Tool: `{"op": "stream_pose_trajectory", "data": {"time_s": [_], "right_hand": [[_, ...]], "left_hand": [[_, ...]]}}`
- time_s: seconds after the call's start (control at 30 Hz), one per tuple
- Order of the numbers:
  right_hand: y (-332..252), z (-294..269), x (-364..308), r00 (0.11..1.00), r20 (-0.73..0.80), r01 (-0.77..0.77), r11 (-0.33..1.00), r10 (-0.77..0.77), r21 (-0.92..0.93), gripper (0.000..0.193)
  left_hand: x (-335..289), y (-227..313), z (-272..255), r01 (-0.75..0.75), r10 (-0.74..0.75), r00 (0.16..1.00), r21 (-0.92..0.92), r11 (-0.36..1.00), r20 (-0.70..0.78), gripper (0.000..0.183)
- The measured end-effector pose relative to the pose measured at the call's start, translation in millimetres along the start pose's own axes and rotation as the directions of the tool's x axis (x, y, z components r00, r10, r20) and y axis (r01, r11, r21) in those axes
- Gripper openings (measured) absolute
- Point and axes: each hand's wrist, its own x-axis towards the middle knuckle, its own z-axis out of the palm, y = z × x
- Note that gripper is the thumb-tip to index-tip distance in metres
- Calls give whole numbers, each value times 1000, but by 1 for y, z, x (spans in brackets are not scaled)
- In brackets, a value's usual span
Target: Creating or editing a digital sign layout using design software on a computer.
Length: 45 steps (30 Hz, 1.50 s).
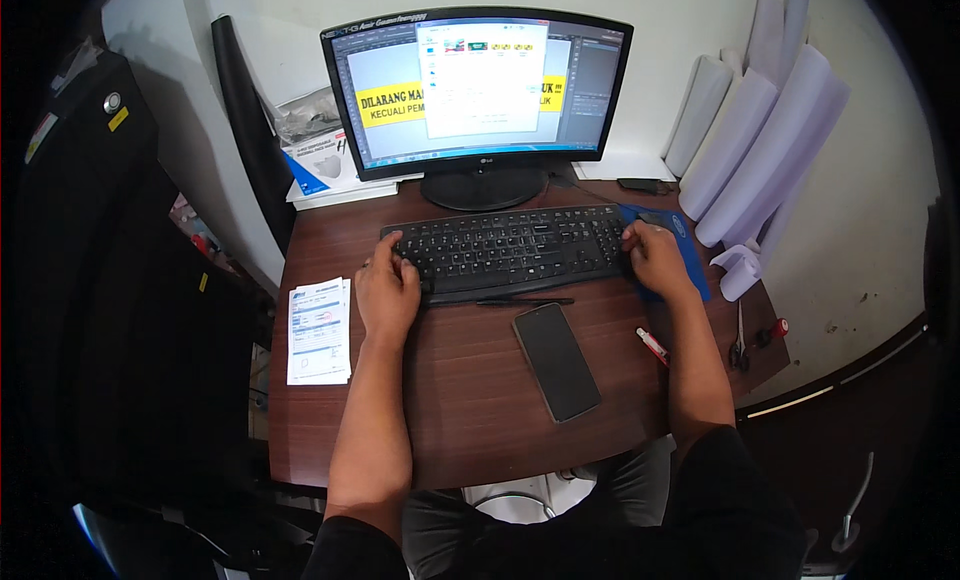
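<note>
My left hand (388, 288) rests at the left end of a black keyboard (510, 252), its fingers apart and touching the keys there, with nothing held. At the keyboard's other end, my right hand (657, 262) has its fingers loosely bent over the number keys and its wrist over a blue mouse pad (690, 248). Nothing shows in its grip, though the palm is hidden. Behind the keyboard, a lit monitor (480, 160) displays a white window over a yellow sign design. A dark pen (525, 302) lies along the keyboard's front edge.
A phone (558, 365) lies between my forearms. Printed papers (318, 335) sit at the left. A red-and-white tube (652, 346), scissors (739, 340) and a red-capped item (780, 328) lie right. White paper rolls (750, 170) lean against the wall; a black roll (250, 120) stands left.
</note>
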Motion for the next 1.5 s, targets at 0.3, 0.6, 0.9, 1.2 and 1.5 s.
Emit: {"op": "stream_pose_trajectory", "data": {"time_s": [0.3, 0.6, 0.9, 1.2, 1.5], "right_hand": [[-2, -4, -15, 987, 69, 157, 966, -146, -204, 22], [-10, 1, -12, 999, 13, 34, 990, -32, -140, 33], [6, -1, -17, 991, 115, 82, 987, -66, -140, 35], [-47, -24, 5, 986, 5, 163, 973, -164, -165, 37], [-105, 69, 41, 959, 213, 130, 957, -187, 258, 36]], "left_hand": [[2, 1, -4, -106, 106, 994, -15, 994, 13, 37], [-2, 4, -6, -181, 167, 966, 55, 982, 195, 49], [1, -3, -1, -52, 55, 998, 83, 995, -38, 48], [-2, -20, 7, 100, -87, 994, 210, 972, -72, 44], [-1, -19, 6, 148, -164, 985, 248, 957, 45, 60]]}}
